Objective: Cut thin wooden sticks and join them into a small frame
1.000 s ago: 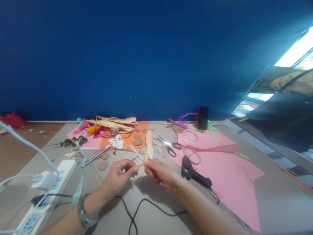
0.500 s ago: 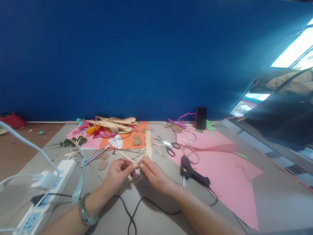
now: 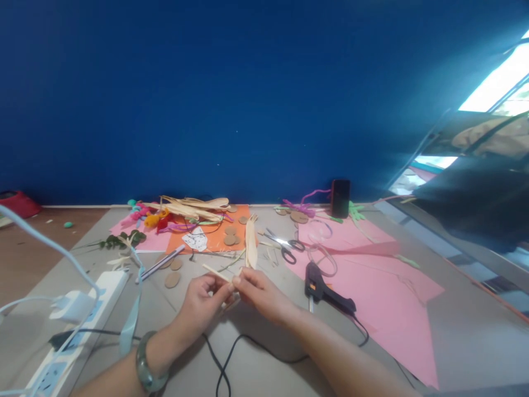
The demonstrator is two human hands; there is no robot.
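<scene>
Pinched between my fingertips is a thin pale strip (image 3: 215, 271), which looks like raffia or dried husk. My left hand (image 3: 205, 300) holds it from the left, a green bangle (image 3: 145, 361) on that wrist. From the right, my right hand (image 3: 260, 293) grips it too, thumb and forefinger pressed together, and the two hands touch. Part of the strip is hidden by my fingers, with another bit showing below them. Just beyond my right hand lies a flat bundle of pale strips (image 3: 250, 242). Scissors (image 3: 289, 246) rest to the right of that bundle.
A black hot glue gun (image 3: 326, 289) lies on pink paper (image 3: 397, 309), its cord crossing below my arms. At left stands a white power strip (image 3: 103, 298) with plugs. Brown discs (image 3: 172, 280), orange paper (image 3: 210, 241) and a phone (image 3: 340, 198) lie farther back.
Both hands have shifted very slightly, still pinching the strip. Its upper end has dropped a little and sits slightly lower. The other things lie as before.
</scene>
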